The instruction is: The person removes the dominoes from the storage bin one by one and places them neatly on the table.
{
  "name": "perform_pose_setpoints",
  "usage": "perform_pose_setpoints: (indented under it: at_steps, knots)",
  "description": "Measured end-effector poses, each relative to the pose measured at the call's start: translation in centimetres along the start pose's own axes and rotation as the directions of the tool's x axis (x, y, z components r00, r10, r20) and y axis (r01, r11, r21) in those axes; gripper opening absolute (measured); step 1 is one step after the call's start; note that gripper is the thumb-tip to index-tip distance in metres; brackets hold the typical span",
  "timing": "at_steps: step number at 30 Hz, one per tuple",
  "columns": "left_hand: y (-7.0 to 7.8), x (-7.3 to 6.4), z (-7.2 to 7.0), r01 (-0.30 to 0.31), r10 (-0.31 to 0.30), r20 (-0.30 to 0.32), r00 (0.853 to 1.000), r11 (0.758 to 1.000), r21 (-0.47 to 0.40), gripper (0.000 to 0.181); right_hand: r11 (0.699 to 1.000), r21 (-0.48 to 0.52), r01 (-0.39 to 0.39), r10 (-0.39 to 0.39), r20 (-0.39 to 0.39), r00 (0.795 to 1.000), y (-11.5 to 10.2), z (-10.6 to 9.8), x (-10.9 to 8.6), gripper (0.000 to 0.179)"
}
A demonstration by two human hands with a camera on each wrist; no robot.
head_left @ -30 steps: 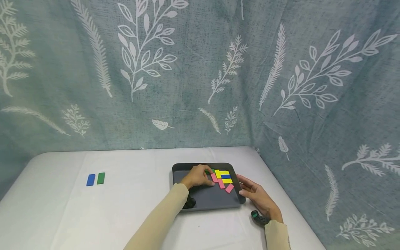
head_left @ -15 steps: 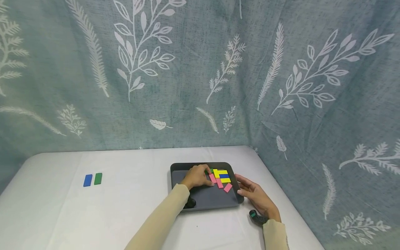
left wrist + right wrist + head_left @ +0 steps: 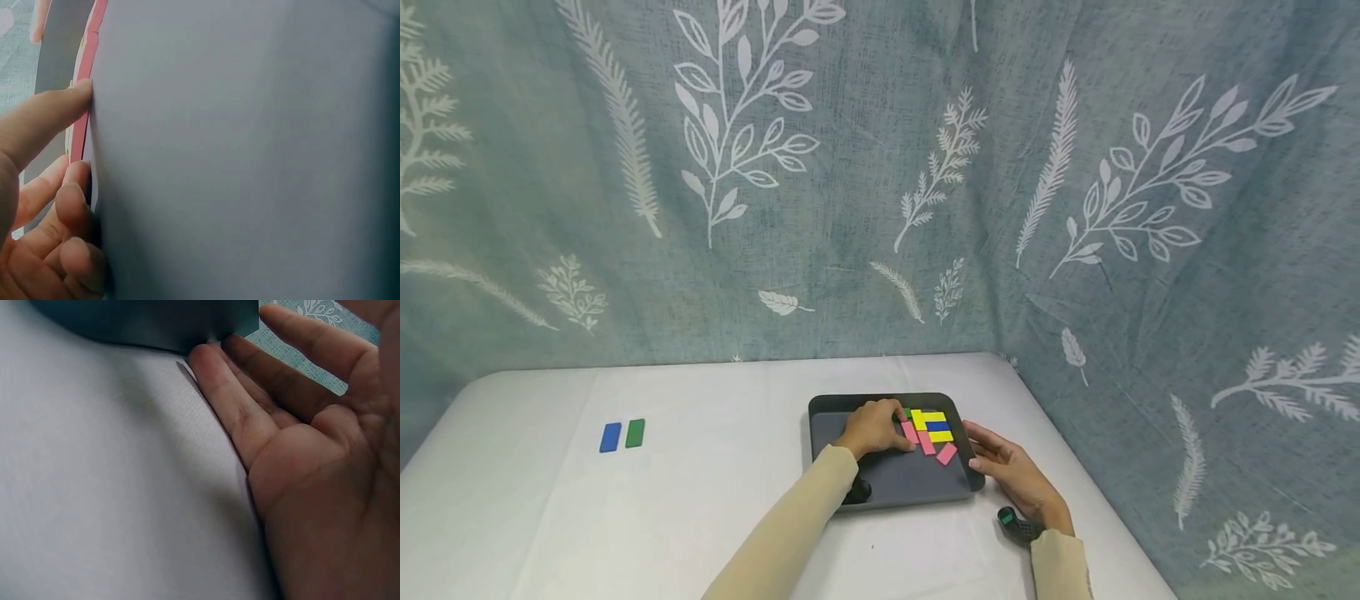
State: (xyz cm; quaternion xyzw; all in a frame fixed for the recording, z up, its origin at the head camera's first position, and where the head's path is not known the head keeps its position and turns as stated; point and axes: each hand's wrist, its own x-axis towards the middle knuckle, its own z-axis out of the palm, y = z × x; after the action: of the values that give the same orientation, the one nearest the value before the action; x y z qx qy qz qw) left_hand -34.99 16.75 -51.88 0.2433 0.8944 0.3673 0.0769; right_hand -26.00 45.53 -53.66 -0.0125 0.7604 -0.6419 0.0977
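My left hand [image 3: 874, 429] is inside a dark grey tray [image 3: 902, 493], its thumb and fingertips at the two ends of a pink block [image 3: 909, 432]. The left wrist view shows the thumb on the edge of the pink block [image 3: 79, 134], with the fingers near its other end. Beside it lie a second pink block [image 3: 927, 442], a tilted third one [image 3: 947, 453], several yellow blocks [image 3: 940, 437] and a blue block [image 3: 937, 426]. A green block [image 3: 907, 412] is partly hidden by the fingers. My right hand [image 3: 1018, 475] touches the tray's right wall [image 3: 144, 325] with extended fingers.
A blue block [image 3: 611, 437] and a green block [image 3: 636, 433] lie on the white table [image 3: 700, 467], far left of the tray. A patterned cloth [image 3: 850, 183] hangs behind the table and along its right side. Dark devices sit at both wrists.
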Motion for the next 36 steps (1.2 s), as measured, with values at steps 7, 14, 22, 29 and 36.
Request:
perform_pose_setpoints:
  at_steps: [7,14,22,29,36]
  knots:
    - [-0.5,-0.1,-0.3,-0.006,0.008,0.034,0.999,0.997,-0.072,0.044,1.0,0.001,0.011,-0.011,0.006,1.0,0.0,0.0,0.1,0.069]
    - [-0.9,-0.5,-0.8,-0.01,0.018,0.05,0.999,0.989,-0.148,0.045,1.0,-0.002,0.013,-0.013,0.012,1.0,0.0,0.1,0.2,0.07]
    - [-1.2,-0.5,-1.4,-0.037,0.059,0.066,0.996,0.955,-0.295,0.04,1.0,0.025,0.019,-0.019,0.024,1.0,-0.1,0.2,0.2,0.07]
    - [-1.2,-0.6,-1.8,0.001,0.024,0.063,0.998,0.929,-0.37,0.041,1.0,0.015,0.021,-0.021,0.021,1.0,0.1,-0.1,0.2,0.07]
    - [-1.2,-1.0,-2.3,-0.02,0.046,0.054,0.997,0.918,-0.396,0.043,1.0,0.013,0.014,-0.014,0.018,1.0,0.2,-0.3,-0.1,0.069]
